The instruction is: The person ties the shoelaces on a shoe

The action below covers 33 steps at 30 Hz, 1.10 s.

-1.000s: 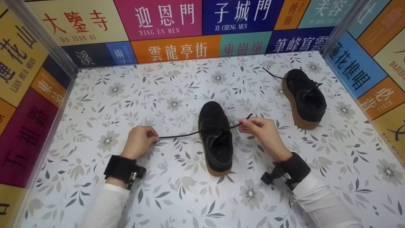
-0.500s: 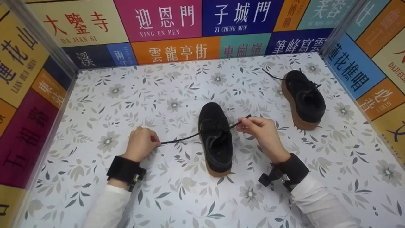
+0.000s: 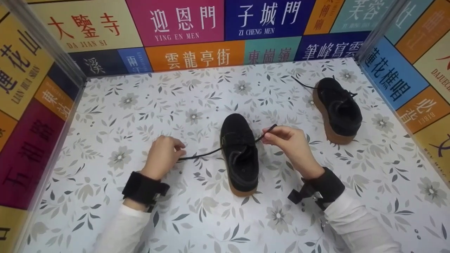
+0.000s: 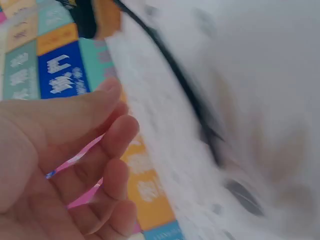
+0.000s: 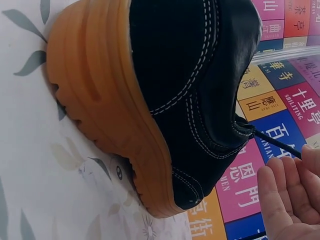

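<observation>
A black low shoe (image 3: 237, 126) with a tan sole stands mid-table in the head view, toe pointing away. Its left shoelace end (image 3: 202, 154) runs out over the table toward my left hand (image 3: 162, 156). In the left wrist view that lace (image 4: 182, 82) lies apart from the loosely bent fingers (image 4: 116, 135), and nothing is between them and the thumb. My right hand (image 3: 293, 147) pinches the right shoelace end (image 3: 260, 138) beside the shoe, with the tip sticking up past the fingers. In the right wrist view this lace (image 5: 275, 142) stretches from the eyelets to the fingertips.
A second black shoe (image 3: 339, 105) with loose laces stands at the back right. Panels with large printed characters (image 3: 190, 21) wall the table at the back and both sides. A floral sheet (image 3: 105, 196) covers the tabletop.
My left hand first shifts toward me with the left lace, then lets go of it and rises slightly to the right. My right hand keeps its pinch, almost in place.
</observation>
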Each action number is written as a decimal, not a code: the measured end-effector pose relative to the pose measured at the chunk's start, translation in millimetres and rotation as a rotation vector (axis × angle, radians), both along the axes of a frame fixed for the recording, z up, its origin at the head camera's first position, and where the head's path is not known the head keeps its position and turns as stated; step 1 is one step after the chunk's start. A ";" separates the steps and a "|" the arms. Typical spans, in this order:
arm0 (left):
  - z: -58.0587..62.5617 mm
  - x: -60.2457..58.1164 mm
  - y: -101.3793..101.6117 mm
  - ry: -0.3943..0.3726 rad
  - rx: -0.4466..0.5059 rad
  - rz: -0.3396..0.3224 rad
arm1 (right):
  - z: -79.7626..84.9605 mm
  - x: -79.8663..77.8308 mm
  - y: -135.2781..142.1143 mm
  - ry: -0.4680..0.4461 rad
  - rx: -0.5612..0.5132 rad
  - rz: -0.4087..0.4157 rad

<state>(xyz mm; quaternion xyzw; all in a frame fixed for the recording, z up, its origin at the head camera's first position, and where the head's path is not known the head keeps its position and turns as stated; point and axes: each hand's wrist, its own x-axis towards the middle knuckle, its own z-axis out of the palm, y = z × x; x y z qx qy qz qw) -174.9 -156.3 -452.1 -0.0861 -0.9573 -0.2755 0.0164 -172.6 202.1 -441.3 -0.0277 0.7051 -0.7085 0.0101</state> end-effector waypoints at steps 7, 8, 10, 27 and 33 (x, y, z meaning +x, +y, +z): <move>12.0 7.8 49.2 0.153 0.121 -0.157 | 7.1 -4.9 -5.7 0.021 0.031 0.008; 11.1 7.3 55.0 0.168 0.132 -0.177 | 7.8 -6.2 -6.4 0.023 0.026 0.013; 8.2 5.2 65.0 0.191 0.146 -0.211 | 9.1 -9.4 -8.2 0.023 0.016 0.022; -15.1 -9.9 91.4 0.236 0.212 -0.308 | 19.3 -22.5 -23.5 0.050 0.065 0.084; -19.0 -11.8 91.3 0.271 0.228 -0.302 | 20.2 -23.7 -25.3 0.051 0.093 0.086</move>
